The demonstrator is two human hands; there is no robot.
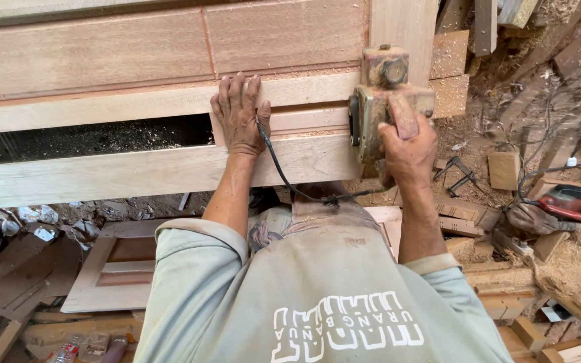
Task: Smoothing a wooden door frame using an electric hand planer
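Dust-caked electric planer (386, 94), worn reddish-brown (boxy metal body, round knob on top), pressed against the pale wooden door frame (136, 171) at its right end. Right hand (408, 151) clenched around its rear handle; left hand (240, 114) flat, unclenched on a rail. Black cord (284, 176) trailing below. Planer's underside hidden.

A woodworking shop — sawdust (573, 262), timber offcuts (506, 169), a panelled door (136, 175).
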